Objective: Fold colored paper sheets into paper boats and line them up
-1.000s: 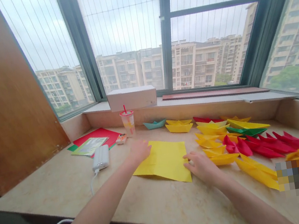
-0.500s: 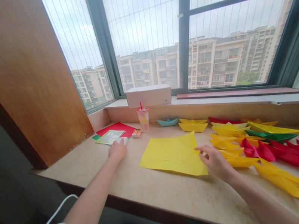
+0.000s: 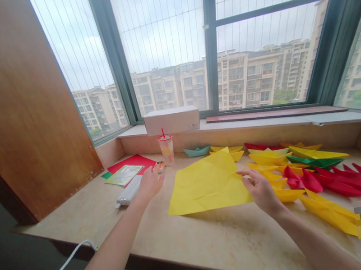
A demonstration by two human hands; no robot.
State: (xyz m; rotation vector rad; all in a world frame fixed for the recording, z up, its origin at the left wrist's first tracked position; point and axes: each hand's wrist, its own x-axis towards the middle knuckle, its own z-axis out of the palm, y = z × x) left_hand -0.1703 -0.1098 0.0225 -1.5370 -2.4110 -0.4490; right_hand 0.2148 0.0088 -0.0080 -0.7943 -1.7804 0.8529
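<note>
My left hand reaches over the left part of the counter, fingers stretched out beside a small orange-and-white packet. Whether the fingertips touch it I cannot tell. Just left of that hand lies a white power bank with a cable. A yellow sheet of paper lies in front of me, its far corner raised. At the sheet's right edge is my right hand, with thumb and forefinger apart and the other fingers curled. No clear grip on the sheet shows.
Folded paper boats in yellow, red and green crowd the right side. A blue boat sits at the back. Left of it stands a plastic cup with a straw. Red paper lies under a card packet.
My left hand has moved right, off the power bank and over to the orange packet. The yellow sheet has turned slightly and its far corner has risen. The view has shifted right.
</note>
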